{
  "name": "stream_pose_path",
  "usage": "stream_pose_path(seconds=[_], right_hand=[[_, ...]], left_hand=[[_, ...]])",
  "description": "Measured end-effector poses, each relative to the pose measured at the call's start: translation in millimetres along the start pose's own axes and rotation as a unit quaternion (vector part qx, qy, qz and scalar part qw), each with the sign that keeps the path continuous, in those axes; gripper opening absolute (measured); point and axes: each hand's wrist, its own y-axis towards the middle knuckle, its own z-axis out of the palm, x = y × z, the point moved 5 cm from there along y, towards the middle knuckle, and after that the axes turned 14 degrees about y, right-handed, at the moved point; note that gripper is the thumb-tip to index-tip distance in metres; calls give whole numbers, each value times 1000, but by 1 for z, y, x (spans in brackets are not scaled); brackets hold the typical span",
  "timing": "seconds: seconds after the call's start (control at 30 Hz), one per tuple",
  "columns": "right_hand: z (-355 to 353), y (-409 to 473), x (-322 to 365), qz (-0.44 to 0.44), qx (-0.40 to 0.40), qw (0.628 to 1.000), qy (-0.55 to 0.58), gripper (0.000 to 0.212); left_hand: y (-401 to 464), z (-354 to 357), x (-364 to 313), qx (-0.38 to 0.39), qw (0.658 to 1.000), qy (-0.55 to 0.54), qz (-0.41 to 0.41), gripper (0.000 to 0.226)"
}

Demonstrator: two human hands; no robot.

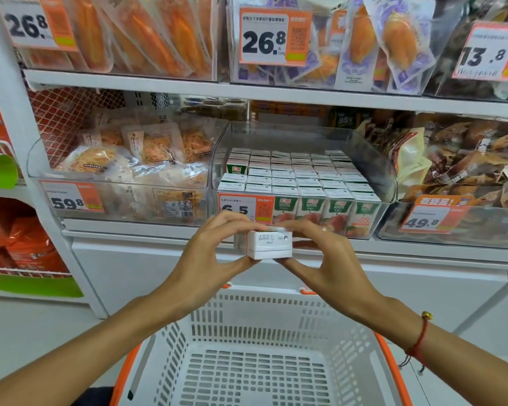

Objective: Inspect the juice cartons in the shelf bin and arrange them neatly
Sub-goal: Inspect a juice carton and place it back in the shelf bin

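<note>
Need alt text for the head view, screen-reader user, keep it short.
Both hands, left hand and right hand, pinch a small white juice carton by its ends, printed top toward the camera, in front of a clear shelf bin packed with rows of matching cartons. A white basket sits below the arms.

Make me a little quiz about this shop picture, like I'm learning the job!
1. True or false: the carton held by both hands is turned so its printed white top faces the camera.
2. Where do the other cartons sit? A) in the basket B) in the clear bin C) on the floor
3. Fill in: the bracelet is on the ___ wrist.

Key:
1. True. The left hand and right hand pinch it at its ends, printed top toward the camera.
2. B. They stand in rows in the clear bin; the basket below holds none.
3. right
</note>
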Motion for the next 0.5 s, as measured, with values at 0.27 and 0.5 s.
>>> stream_pose_path(seconds=[0.27, 0.5], right_hand=[[5, -1, 3, -34, -17, 999, -17, 41], [10, 43, -5, -37, 16, 998, -39, 44]], left_hand=[[-1, -4, -12, -30, 996, 72, 52, 60], [38, -19, -13, 10, 963, 256, 82, 61]])
